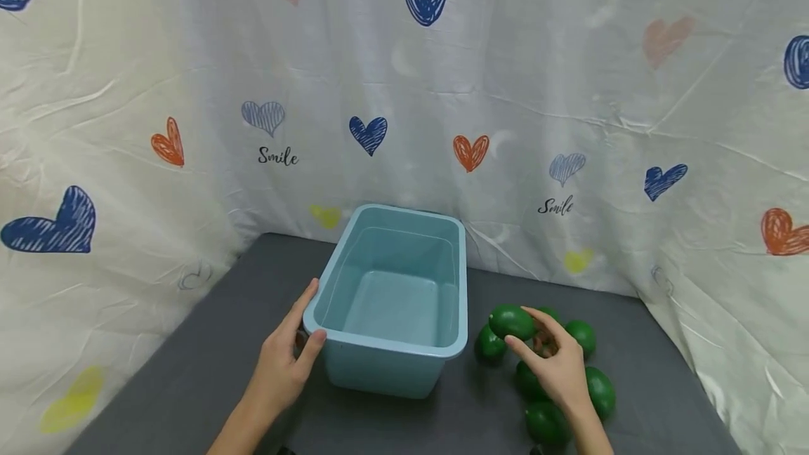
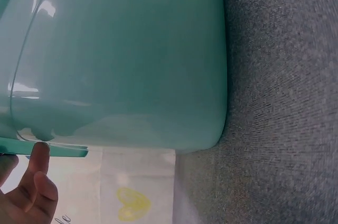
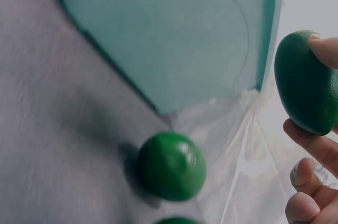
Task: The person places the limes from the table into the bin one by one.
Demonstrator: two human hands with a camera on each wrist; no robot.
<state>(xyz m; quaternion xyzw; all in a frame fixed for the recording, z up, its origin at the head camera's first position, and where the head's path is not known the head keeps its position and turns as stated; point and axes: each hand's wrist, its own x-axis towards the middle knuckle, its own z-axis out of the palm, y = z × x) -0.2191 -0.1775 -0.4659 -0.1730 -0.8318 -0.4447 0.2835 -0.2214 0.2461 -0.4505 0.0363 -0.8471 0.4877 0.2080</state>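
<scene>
Nearest the viewer, at about 5 o'clock on the dark grey table [image 1: 189, 364], lies a cluster of green avocados [image 1: 548, 423], resting on the surface to the right of the bin. At least five remain on the table; some are partly hidden behind the right hand.

The right hand [image 1: 556, 367] is raised just above the cluster. Its thumb and fingertips pinch one avocado [image 1: 510, 321], held clear of the table at the cluster's 11 o'clock edge. The right wrist view confirms this: the held avocado [image 3: 309, 82] sits between curled fingers [image 3: 311, 139] and a fingertip on top, with another avocado [image 3: 171, 166] lying on the table below, near the bin's wall.

At about 7 o'clock, the left hand [image 1: 284, 364] rests against the near left corner of the light blue plastic bin [image 1: 392, 364]. The thumb hooks over the rim and the fingers lie nearly straight along the outer left wall. In the left wrist view the thumb [image 2: 38, 158] touches the rim edge of the bin [image 2: 127, 60]; the other fingers are not clearly visible there.

The bin stands upright at the table's centre, open side up, and nothing is visible inside it. Its long axis runs away from the viewer toward 12 o'clock.

Beyond the bin, from 9 o'clock round to 3 o'clock, a white cloth backdrop [image 1: 505, 90] printed with blue, orange and yellow hearts and the word "Smile" encloses the table.
</scene>
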